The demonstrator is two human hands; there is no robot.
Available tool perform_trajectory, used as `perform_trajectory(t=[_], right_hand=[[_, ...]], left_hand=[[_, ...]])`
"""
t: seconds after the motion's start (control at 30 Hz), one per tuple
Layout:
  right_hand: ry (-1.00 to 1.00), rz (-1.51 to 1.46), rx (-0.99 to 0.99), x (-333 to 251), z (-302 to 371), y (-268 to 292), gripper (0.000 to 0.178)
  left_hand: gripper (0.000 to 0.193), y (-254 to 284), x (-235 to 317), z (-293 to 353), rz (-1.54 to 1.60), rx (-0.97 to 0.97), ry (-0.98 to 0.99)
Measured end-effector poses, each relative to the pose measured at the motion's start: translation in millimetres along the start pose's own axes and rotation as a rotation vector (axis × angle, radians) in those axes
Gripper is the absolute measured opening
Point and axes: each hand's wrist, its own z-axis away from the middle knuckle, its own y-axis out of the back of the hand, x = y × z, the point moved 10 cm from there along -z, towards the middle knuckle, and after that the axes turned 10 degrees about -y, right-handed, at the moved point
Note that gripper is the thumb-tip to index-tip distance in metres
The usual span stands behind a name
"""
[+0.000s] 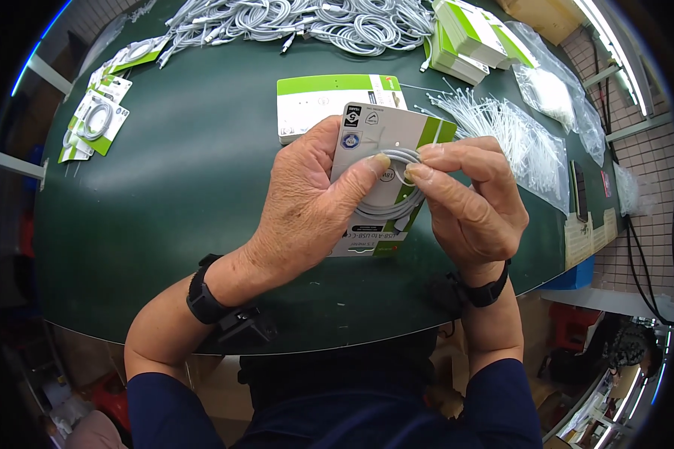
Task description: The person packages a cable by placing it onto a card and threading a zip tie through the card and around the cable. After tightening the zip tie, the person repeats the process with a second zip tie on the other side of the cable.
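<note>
My left hand (307, 198) is closed on a white and green packaging card (363, 138), its thumb pressing a coiled grey-white USB cable (386, 211) against the card's face. The card is tilted, with its printed end toward me. At the coil's upper right, my right hand (475, 194) pinches with thumb and forefinger. A thin white cable tie shows at those fingertips, partly hidden by them. Just beyond the held card, a stack of similar cards (307, 101) lies on the green table (165, 187).
Many coiled cables (299, 22) are heaped along the far edge. Stacked cards (464, 41) stand at the far right, near a bag of white cable ties (509, 142). Carded cables (97, 120) lie at left. A phone (579, 191) rests near the right edge.
</note>
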Motion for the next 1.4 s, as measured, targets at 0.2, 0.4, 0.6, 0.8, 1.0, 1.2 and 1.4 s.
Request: perform_trajectory(t=[0.2, 0.4, 0.6, 0.8, 1.0, 1.2, 1.4], right_hand=[[-0.011, -0.026, -0.034, -6, 2, -2, 0.035], [-0.063, -0.115, -0.022, -1, 3, -4, 0.033], [-0.011, -0.050, -0.024, -2, 2, -2, 0.033], [0.012, -0.042, 0.020, 0, 3, 0, 0.033], [-0.036, -0.085, 0.050, 10, 3, 4, 0.030], [-0.032, -0.061, 0.041, 5, 2, 3, 0.029], [-0.042, -0.068, 0.031, 7, 2, 1, 0.028]], left_hand=[[0.030, 0, 3, -1, -0.015, -0.001, -0.009], [0.028, 1, 5, 0, -0.030, 0.008, -0.020], [0.027, 0, 4, 1, -0.017, 0.011, -0.014], [0.027, 1, 2, 1, -0.039, -0.001, -0.004], [0.025, -1, 3, 0, -0.018, 0.004, -0.010], [0.025, -1, 1, 1, 0.017, 0.002, 0.036], [0.028, 0, 2, 1, -0.032, 0.004, 0.006]])
